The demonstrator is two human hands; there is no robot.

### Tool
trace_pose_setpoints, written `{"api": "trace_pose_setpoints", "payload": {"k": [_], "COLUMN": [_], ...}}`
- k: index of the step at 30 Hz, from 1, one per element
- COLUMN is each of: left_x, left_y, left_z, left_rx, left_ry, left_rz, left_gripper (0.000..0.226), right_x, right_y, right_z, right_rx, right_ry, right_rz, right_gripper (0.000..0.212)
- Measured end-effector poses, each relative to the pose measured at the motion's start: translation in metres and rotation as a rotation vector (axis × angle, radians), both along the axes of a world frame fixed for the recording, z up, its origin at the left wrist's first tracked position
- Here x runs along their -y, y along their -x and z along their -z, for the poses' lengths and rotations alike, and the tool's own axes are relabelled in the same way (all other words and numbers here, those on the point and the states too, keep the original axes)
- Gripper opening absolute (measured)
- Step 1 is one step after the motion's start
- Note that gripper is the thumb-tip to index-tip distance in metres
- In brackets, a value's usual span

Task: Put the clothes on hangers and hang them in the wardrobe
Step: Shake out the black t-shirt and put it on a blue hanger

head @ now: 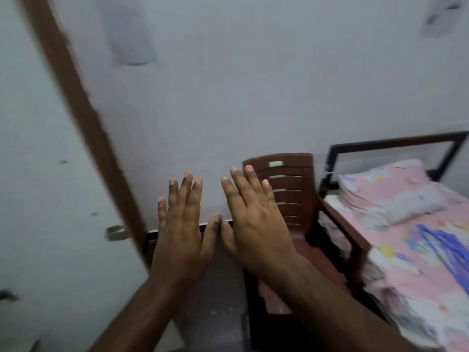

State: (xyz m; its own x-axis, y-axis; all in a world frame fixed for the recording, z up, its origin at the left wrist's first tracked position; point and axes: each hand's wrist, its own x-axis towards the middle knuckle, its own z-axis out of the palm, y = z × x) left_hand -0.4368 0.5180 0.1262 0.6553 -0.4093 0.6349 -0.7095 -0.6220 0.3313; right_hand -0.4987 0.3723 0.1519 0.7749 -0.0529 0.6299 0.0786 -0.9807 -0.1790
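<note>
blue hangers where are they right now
In the head view the blue hangers lie on the pink bed sheet at far right, below the pillow, right of the brown chair.

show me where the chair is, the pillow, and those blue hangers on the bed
chair (284, 184): head view, on its slatted backrest.
pillow (385, 191): head view, on its pink top.
blue hangers (442, 243): head view, on the bundled arms.

No words or numbers can be read anywhere. The brown chair (284, 189) has a small pale sticker (275, 163) near the top of its back, but it is too blurry to read. The pink sheet (416, 250) on the bed has only flower shapes, no letters. Two pale patches on the wall (228, 85) are too blurry to tell.
</note>
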Motion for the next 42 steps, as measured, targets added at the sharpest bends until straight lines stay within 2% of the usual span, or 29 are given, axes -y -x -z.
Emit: {"api": "trace_pose_setpoints", "payload": {"k": [10, 17, 24, 32, 42], "left_x": [0.292, 0.452, 0.574, 0.695, 0.776], "left_y": [0.067, 0.132, 0.182, 0.212, 0.319], "left_z": [0.044, 0.075, 0.110, 0.152, 0.189], "left_rx": [-0.098, -0.150, -0.213, -0.238, -0.171], "left_ry": [-0.011, -0.051, -0.166, -0.326, -0.544], "left_rz": [0.456, 0.738, 1.011, 1.278, 1.599], "left_gripper": [0.069, 0.067, 0.067, 0.068, 0.068], "right_x": [0.249, 0.373, 0.456, 0.538, 0.573], "right_y": [0.116, 0.203, 0.264, 0.291, 0.392], "right_z": [0.041, 0.070, 0.109, 0.142, 0.183], "right_rx": [-0.094, -0.153, -0.256, -0.343, -0.420], "right_ry": [-0.057, -0.095, -0.161, -0.296, -0.488], "right_rz": [0.427, 0.723, 1.011, 1.255, 1.575], "right_gripper": [0.068, 0.064, 0.063, 0.060, 0.063]}}
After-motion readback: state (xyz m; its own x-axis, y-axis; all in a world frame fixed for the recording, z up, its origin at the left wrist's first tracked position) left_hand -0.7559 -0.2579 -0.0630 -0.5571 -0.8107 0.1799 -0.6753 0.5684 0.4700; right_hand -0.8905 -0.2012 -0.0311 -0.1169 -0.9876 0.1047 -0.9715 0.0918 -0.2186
